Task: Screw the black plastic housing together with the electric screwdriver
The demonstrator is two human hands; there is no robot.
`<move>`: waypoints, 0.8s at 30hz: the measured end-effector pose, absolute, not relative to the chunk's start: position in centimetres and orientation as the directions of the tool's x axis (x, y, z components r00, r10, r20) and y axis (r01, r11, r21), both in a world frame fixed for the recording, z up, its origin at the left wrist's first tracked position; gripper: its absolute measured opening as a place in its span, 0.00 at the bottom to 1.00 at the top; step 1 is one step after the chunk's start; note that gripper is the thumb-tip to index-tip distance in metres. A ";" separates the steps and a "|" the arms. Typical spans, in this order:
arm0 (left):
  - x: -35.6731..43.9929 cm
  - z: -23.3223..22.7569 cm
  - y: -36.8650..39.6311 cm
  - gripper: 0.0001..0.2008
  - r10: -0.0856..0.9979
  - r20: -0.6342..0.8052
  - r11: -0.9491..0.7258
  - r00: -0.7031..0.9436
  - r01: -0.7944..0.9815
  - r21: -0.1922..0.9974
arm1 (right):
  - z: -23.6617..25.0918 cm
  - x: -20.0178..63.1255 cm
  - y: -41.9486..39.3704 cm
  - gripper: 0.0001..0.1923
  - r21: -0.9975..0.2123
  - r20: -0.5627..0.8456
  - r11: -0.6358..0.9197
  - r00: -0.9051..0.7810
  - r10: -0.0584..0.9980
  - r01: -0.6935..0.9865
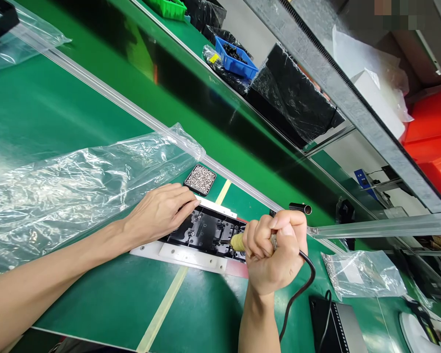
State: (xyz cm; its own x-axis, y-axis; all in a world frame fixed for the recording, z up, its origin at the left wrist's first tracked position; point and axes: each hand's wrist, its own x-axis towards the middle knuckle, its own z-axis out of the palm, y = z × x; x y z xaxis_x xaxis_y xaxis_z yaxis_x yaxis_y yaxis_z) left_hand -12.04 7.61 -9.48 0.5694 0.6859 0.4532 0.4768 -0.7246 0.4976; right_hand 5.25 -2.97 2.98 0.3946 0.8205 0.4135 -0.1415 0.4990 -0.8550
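Observation:
My right hand point(277, 250) is wrapped round a corded soldering iron point(237, 242) with a yellowish sleeve. Its thin metal tip points left and down into a black plastic housing point(202, 229), which lies in a white fixture point(193, 257). Over the housing's left end is my left hand point(165, 208), its thumb and fingers brought together by the fixture's far edge. Whatever is between those fingertips is too small or hidden to make out. Just beyond them sits a small black tray point(199, 179) full of tiny silvery metal parts.
Clear plastic bags point(95, 191) cover the bench at left. A metal rail point(242, 189) crosses behind the fixture. The iron's black cord point(297, 294) hangs to the right, near a dark ridged panel point(336, 323) and a bag of metal parts point(363, 274). A blue bin point(237, 63) stands farther back.

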 end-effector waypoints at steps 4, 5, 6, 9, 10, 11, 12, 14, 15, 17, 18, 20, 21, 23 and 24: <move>-12.1 -9.5 7.5 0.17 0.690 0.454 -0.721 0.564 0.475 0.505 | 3.0 5.3 -3.0 0.14 -0.856 0.405 0.494 0.395 0.825 -0.155; -12.1 -9.5 7.5 0.17 0.690 0.455 -0.720 0.562 0.476 0.505 | 3.0 5.3 -3.0 0.14 -0.856 0.403 0.493 0.395 0.826 -0.158; -12.1 -9.5 7.5 0.17 0.690 0.455 -0.720 0.562 0.476 0.505 | 3.0 5.3 -3.0 0.14 -0.855 0.402 0.493 0.395 0.826 -0.161; -12.1 -9.5 7.6 0.17 0.689 0.455 -0.722 0.564 0.476 0.502 | 3.0 5.3 -3.0 0.14 -0.850 0.407 0.500 0.395 0.824 -0.166; -12.1 -9.5 7.6 0.17 0.688 0.455 -0.723 0.566 0.475 0.502 | 3.0 5.3 -3.0 0.14 -0.849 0.410 0.503 0.395 0.822 -0.166; -12.1 -9.5 7.6 0.17 0.688 0.455 -0.722 0.565 0.476 0.502 | 3.0 5.2 -2.9 0.14 -0.848 0.412 0.505 0.395 0.821 -0.164; -12.1 -9.5 7.6 0.17 0.689 0.456 -0.722 0.564 0.477 0.502 | 3.0 5.2 -2.9 0.14 -0.847 0.415 0.507 0.395 0.820 -0.162; -12.1 -9.5 7.6 0.17 0.689 0.457 -0.722 0.563 0.478 0.500 | 3.0 5.2 -2.9 0.14 -0.845 0.420 0.511 0.393 0.818 -0.161; -12.1 -9.6 7.6 0.17 0.689 0.457 -0.722 0.562 0.479 0.499 | 3.0 5.2 -2.8 0.14 -0.845 0.419 0.510 0.392 0.819 -0.163; -12.1 -9.6 7.6 0.17 0.689 0.457 -0.722 0.562 0.481 0.498 | 2.9 5.2 -2.8 0.14 -0.846 0.414 0.506 0.391 0.822 -0.167; -12.1 -9.6 7.6 0.17 0.690 0.458 -0.722 0.561 0.481 0.498 | 2.9 5.2 -2.8 0.14 -0.847 0.411 0.504 0.392 0.823 -0.169; -12.1 -9.5 7.5 0.17 0.688 0.461 -0.723 0.561 0.480 0.497 | 2.9 5.2 -2.9 0.14 -0.847 0.411 0.504 0.393 0.822 -0.168; -12.1 -9.5 7.5 0.18 0.686 0.461 -0.725 0.562 0.478 0.496 | 2.9 5.2 -2.9 0.14 -0.847 0.413 0.505 0.393 0.822 -0.166; -12.1 -9.5 7.5 0.18 0.687 0.459 -0.725 0.563 0.479 0.495 | 3.0 5.2 -3.0 0.14 -0.844 0.421 0.511 0.392 0.818 -0.161; -12.1 -9.5 7.5 0.18 0.687 0.459 -0.724 0.564 0.479 0.496 | 3.0 5.2 -3.0 0.14 -0.843 0.426 0.515 0.390 0.817 -0.158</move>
State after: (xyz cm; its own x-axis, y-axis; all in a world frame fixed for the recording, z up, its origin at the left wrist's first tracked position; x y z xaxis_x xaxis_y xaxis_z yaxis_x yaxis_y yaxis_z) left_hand -12.09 7.53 -9.51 0.5638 0.6869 0.4586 0.4793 -0.7243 0.4956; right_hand 5.23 -3.00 2.98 0.3898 0.8166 0.4256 -0.1578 0.5146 -0.8428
